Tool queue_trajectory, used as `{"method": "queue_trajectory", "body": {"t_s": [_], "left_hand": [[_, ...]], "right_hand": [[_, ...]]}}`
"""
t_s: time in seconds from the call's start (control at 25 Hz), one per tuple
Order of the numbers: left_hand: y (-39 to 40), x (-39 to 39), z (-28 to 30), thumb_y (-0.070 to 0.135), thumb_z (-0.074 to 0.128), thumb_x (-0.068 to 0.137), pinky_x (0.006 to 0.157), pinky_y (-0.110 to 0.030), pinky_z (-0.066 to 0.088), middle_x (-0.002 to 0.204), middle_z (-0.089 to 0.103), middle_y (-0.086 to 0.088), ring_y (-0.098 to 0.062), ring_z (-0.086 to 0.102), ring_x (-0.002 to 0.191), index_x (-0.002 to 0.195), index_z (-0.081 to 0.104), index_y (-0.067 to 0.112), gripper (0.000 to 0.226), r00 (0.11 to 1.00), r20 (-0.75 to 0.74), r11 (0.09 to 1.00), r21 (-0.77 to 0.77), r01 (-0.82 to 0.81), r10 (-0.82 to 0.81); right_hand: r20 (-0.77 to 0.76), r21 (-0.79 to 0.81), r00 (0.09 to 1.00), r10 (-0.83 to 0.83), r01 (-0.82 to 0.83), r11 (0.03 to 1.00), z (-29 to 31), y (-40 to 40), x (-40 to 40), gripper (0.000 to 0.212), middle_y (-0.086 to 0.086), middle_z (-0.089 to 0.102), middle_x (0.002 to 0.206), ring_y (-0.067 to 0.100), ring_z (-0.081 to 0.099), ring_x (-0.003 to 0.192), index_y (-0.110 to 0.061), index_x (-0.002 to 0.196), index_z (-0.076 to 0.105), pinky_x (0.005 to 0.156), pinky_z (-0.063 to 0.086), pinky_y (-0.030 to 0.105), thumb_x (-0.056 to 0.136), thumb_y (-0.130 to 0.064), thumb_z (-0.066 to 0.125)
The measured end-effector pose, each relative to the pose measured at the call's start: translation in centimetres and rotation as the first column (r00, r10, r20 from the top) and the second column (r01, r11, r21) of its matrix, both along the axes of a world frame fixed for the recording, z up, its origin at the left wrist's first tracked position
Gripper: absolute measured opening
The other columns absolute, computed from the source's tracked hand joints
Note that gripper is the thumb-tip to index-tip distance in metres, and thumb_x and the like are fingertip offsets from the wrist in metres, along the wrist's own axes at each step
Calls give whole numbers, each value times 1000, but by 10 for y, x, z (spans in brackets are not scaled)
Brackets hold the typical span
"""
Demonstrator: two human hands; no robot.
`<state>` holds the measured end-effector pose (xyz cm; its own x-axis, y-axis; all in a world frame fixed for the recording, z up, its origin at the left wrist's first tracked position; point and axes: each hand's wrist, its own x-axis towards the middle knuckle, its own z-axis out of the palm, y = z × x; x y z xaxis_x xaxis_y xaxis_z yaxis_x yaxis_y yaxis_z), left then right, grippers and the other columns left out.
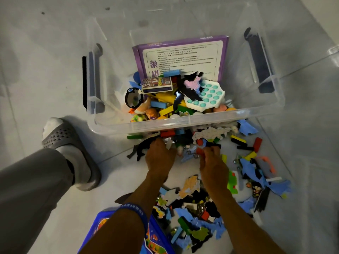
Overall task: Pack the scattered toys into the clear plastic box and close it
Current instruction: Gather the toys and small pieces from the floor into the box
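- The left hand (159, 156) is lying curled over a black flat toy piece (142, 150) on the floor, grip unclear.
- The right hand (212, 165) is pinching a small red block (199, 150).
- The clear plastic box (183, 123) is sitting open just beyond both hands.

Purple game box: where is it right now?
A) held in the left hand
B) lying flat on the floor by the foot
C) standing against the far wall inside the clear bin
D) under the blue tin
C: the purple game box stands upright inside the clear plastic box, behind the piled toys.
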<state>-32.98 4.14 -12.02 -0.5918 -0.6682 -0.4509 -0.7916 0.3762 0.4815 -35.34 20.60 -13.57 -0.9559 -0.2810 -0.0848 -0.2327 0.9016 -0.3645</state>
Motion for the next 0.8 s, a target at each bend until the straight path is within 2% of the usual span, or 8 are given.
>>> {"method": "queue_trajectory", "body": {"t_s": [0.12, 0.2, 0.32, 0.44, 0.56, 0.64, 0.72, 0.8], "left_hand": [[-6, 7, 15, 34, 73, 80, 57, -22, 38, 80, 57, 2, -13, 54, 71, 94, 56, 14, 30, 999, -46, 989, 150, -16, 23], [-9, 17, 19, 20, 69, 82, 50, -22, 38, 75, 59, -4, -11, 50, 57, 94, 56, 11, 20, 971, -85, 882, 442, -165, 224], [-14, 37, 30, 8, 51, 86, 39, -20, 31, 61, 56, -10, -12, 40, 40, 89, 58, 7, 7, 865, -15, 495, 825, -273, 502], [-15, 50, 40, 22, 49, 74, 39, -19, 28, 61, 53, -8, -15, 43, 45, 79, 55, 9, 15, 815, 32, 108, 987, -116, 578], [-16, 44, 50, 27, 43, 79, 40, -19, 31, 76, 64, -11, -19, 56, 61, 77, 58, 11, 22, 721, 98, -30, 994, -106, 686], [-18, 30, 52, 29, 47, 87, 38, -18, 34, 70, 63, -8, -18, 58, 56, 76, 57, 12, 22, 644, 90, 43, 981, -187, 759], [-20, 16, 45, 31, 54, 92, 39, -21, 37, 67, 62, -6, -15, 55, 52, 82, 60, 13, 21, 667, -42, 351, 874, -337, 744], [-19, 6, 29, 31, 56, 93, 51, -24, 48, 87, 68, -9, -16, 61, 66, 99, 64, 17, 17, 858, -239, 794, 546, -268, 455]], "right_hand": [[219, -151, 971, -100, 135, 979, 8, -2, -6, 23, 6, 63, 95, 25, 61, 68, -12, 110, 59, 53, 50, 35, 90, -21, 62], [556, -374, 793, -247, 505, 778, 19, -4, -12, 20, 3, 61, 73, 22, 53, 54, -14, 109, 62, 44, 45, 32, 91, -21, 59], [916, -399, 399, 28, 906, 144, 49, -3, -14, 28, 4, 47, 55, 17, 40, 42, -7, 103, 66, 38, 34, 22, 89, -11, 43], [912, -311, 305, 275, 950, -26, 76, -3, -14, 24, 8, 58, 64, 18, 51, 48, -8, 84, 64, 43, 39, 21, 76, -18, 44], [926, -321, 302, 225, 945, 53, 78, -14, -18, 20, 10, 65, 73, 19, 57, 51, -8, 80, 63, 43, 43, 23, 86, -15, 45], [913, -398, 407, 27, 876, 274, 68, -25, -25, 16, 10, 67, 75, 15, 56, 46, -7, 86, 67, 41, 43, 23, 92, -15, 54], [703, -468, 690, -174, 633, 617, 53, -37, -30, 13, 5, 66, 74, 10, 57, 51, -6, 90, 68, 45, 44, 20, 89, -19, 64], [402, -398, 911, -93, 265, 878, 41, -49, -31, 21, 2, 67, 86, 17, 64, 77, -12, 104, 66, 60, 49, 22, 89, -27, 64]]}}
